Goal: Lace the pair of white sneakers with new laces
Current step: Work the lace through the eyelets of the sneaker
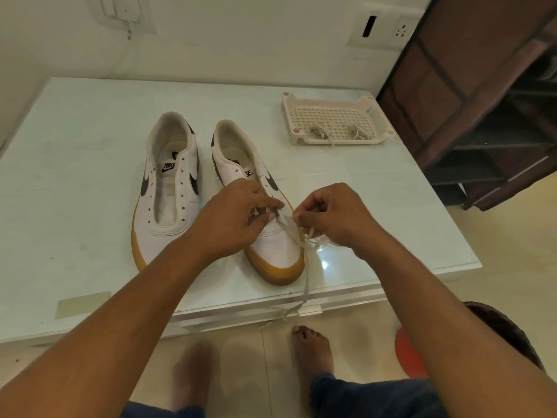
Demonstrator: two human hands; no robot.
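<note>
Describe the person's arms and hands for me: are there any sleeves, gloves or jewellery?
The left hand and right hand are bare: no gloves, and no rings show. The left arm and right arm are bare too, with no sleeves, watch or bands as far up as the view reaches.

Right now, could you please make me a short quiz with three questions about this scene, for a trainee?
1. True or false: the tray stands between the two sneakers.
2. Which sneaker do the left hand and the right hand work on? A: left sneaker. B: right sneaker.
3. Fill in: the lace hangs over the table's ___ edge.
Key: 1 false; 2 B; 3 near.
</note>
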